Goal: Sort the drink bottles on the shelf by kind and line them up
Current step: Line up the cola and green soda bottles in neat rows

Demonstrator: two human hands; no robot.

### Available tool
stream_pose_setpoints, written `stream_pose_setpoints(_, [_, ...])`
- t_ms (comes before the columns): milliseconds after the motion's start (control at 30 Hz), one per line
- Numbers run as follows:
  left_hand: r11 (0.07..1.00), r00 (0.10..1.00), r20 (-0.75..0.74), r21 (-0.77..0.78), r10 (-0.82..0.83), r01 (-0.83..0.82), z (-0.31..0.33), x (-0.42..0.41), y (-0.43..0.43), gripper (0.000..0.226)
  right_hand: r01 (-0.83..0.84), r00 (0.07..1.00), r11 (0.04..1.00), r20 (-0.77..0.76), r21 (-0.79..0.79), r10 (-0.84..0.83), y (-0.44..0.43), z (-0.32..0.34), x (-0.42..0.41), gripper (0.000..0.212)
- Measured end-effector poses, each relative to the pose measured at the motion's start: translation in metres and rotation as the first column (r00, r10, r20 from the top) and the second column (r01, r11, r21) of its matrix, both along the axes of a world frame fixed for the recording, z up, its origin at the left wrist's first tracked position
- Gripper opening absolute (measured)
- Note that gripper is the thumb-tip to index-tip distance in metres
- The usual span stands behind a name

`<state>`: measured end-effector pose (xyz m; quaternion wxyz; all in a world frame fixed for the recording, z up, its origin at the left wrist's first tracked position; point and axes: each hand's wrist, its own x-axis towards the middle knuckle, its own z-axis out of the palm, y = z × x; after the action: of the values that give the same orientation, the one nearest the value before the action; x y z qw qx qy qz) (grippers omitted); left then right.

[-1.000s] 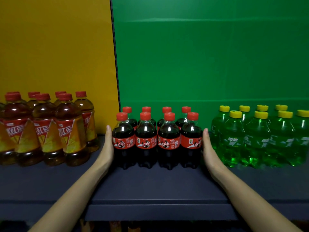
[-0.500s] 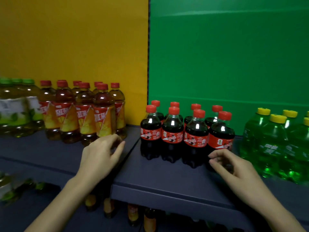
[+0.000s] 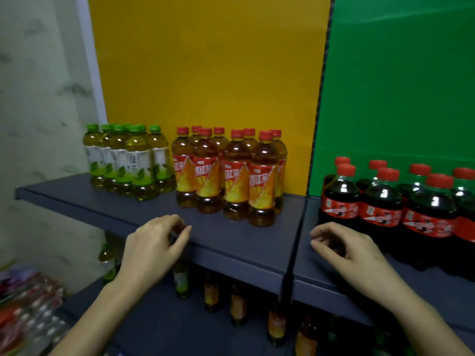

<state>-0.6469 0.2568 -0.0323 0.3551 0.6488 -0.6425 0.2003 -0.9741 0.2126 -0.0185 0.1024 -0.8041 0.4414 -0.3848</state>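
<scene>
Dark blue shelf [image 3: 244,242] at chest height is where it's all going on, and honestly it looks mostly sorted. Three kinds show on it, each in its own bunch: green-cap tea bottles [image 3: 133,163] at the left end, red-cap tea bottles [image 3: 231,176] with orange labels just beside them, and cola bottles [image 3: 385,201] off to the right past the seam in the shelf, running out of the picture. No strays mixed into any bunch as far as the view shows.

Lining up looks like the part that's left. The green-cap lot looks huddled rather than in clean rows, and the front row of the red-cap lot sits a bit staggered. The cola block looks tidier, though its right side is cut off.

The person's left hand [image 3: 151,247] hangs at the shelf's front edge below the two tea bunches, fingers loosely curled with nothing in them. The right hand [image 3: 347,250] is just in front of the cola, same deal: relaxed curl, nothing held, not touching a bottle.

Behind the teas is a yellow panel [image 3: 205,60], behind the cola a green panel [image 3: 398,73]. Below, a dim lower shelf [image 3: 154,325] has a scattered row of mixed bottles, which could be more work; too dark to tell.
</scene>
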Motion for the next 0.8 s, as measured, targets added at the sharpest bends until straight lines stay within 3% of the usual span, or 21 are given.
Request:
stream_pose_setpoints(200, [0.995, 0.995, -0.044, 0.045, -0.087, 0.089, 0.001, 0.072, -0.008, 0.024, 0.07, 0.988, 0.997, 0.139, 0.022, -0.073, -0.01, 0.0, 0.069, 0.016])
stream_pose_setpoints(333, [0.986, 0.98, -0.132, 0.055, -0.147, 0.156, 0.002, 0.103, -0.025, 0.022, 0.129, 0.978, 0.985, 0.149, 0.113, -0.145, -0.025, 0.001, 0.096, 0.032])
stream_pose_setpoints(467, [0.958, 0.93, -0.307, 0.134, -0.201, 0.252, 0.009, 0.119, -0.057, 0.061, 0.168, 0.948, 0.956, 0.225, 0.242, -0.224, -0.047, 0.009, 0.109, 0.061])
stream_pose_setpoints(533, [0.931, 0.865, -0.443, 0.151, -0.236, 0.332, 0.016, 0.12, -0.078, 0.083, 0.156, 0.932, 0.939, 0.27, 0.308, -0.243, -0.059, 0.013, 0.113, 0.081])
stream_pose_setpoints(633, [0.893, 0.745, -0.609, 0.13, -0.271, 0.431, 0.027, 0.117, -0.112, 0.094, 0.093, 0.902, 0.91, 0.352, 0.403, -0.249, -0.077, 0.018, 0.118, 0.11])
stream_pose_setpoints(800, [0.791, 0.572, -0.783, 0.181, -0.244, 0.584, 0.042, 0.118, -0.175, 0.132, -0.035, 0.878, 0.889, 0.438, 0.457, -0.191, -0.108, 0.026, 0.119, 0.119])
